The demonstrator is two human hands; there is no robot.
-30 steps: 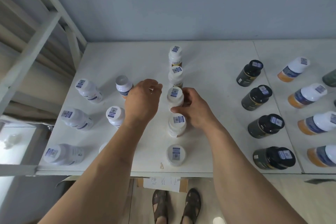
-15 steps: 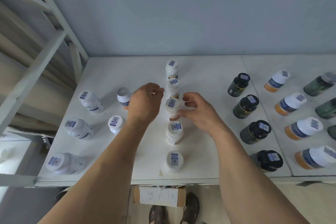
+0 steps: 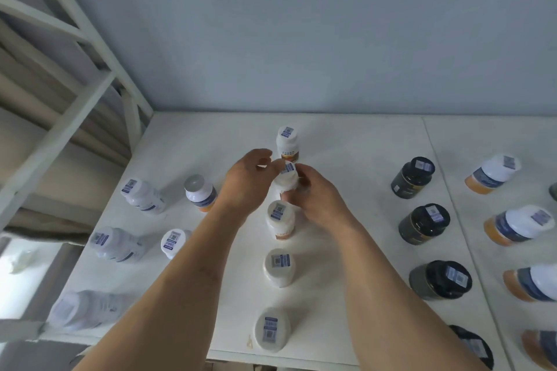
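The right hand (image 3: pixel 319 205) wraps round the white bottle (image 3: pixel 286 182), second from the wall in the middle row on the table (image 3: pixel 211 141), and the left hand (image 3: pixel 245 182) curls at its cap, gripping or just touching I cannot tell, so a clumsy tug may topple the neighbouring bottle (image 3: pixel 287 144) close behind it.

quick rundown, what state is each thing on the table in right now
held bottle, upright, capped, gripped by the right hand
left hand, fingertips at its cap, grip unclear
other white bottles in that row, upright, capped
black jars, upright, lids on
bottles at the left, upright, capped
orange-based bottles, upright, capped
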